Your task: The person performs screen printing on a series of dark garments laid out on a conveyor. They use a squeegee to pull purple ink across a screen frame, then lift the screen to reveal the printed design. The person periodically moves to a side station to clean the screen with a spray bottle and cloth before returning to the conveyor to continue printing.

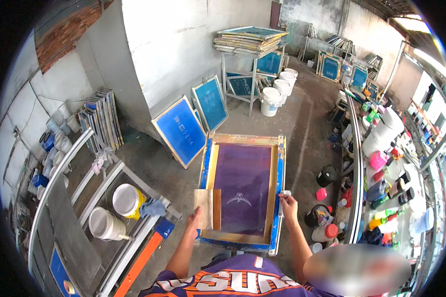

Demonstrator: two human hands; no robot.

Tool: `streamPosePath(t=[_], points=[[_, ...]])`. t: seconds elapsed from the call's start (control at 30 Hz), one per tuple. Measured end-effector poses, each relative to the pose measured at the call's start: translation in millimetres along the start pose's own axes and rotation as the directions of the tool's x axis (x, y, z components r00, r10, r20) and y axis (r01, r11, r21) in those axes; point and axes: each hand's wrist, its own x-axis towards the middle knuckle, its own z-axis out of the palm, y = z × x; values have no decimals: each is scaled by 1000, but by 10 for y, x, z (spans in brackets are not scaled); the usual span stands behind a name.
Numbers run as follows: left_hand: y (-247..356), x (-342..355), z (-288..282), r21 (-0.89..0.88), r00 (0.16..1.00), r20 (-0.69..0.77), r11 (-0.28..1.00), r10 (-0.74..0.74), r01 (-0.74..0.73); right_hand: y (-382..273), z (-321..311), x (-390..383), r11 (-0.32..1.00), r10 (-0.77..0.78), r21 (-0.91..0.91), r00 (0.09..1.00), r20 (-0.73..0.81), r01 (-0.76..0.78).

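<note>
The printing screen (243,190), a wooden frame with purple mesh, was carried flat in front of the person, above the concrete floor (302,133), so a hand had to take each long side. The left hand (193,222) clasped the screen's left rail beside a wooden squeegee (208,208) lying on that edge; its grip was closed over the rail. The right hand (287,203) pinched the right rail with fingers pressed together. The near end of the screen was cut off by the person's shirt, and the pale mark on the mesh was too small to read.
</note>
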Motion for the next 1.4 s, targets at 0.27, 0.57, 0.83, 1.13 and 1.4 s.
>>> streamPosePath(t=[0.27,0.57,0.83,1.13,1.4], points=[[1179,1467,1405,2,995,86,999,-40,40,-228,-29,1812,999,50,-17,996,-80,-51],[1528,3021,2710,140,981,196,990,3,-32,-17,-128,3267,976,214,29,938,-273,-214],[1950,4305,4229,110,985,174,994,-16,-3,232,-484,5435,988,146,5,936,-320,-153],[2323,5145,5640,47,981,193,999,-5,-4,15,-885,7236,974,147,-134,960,-240,-183],[2783,6581,7133,32,980,198,999,34,-41,156,-1123,9218,981,-8,-189,955,-295,-50]])
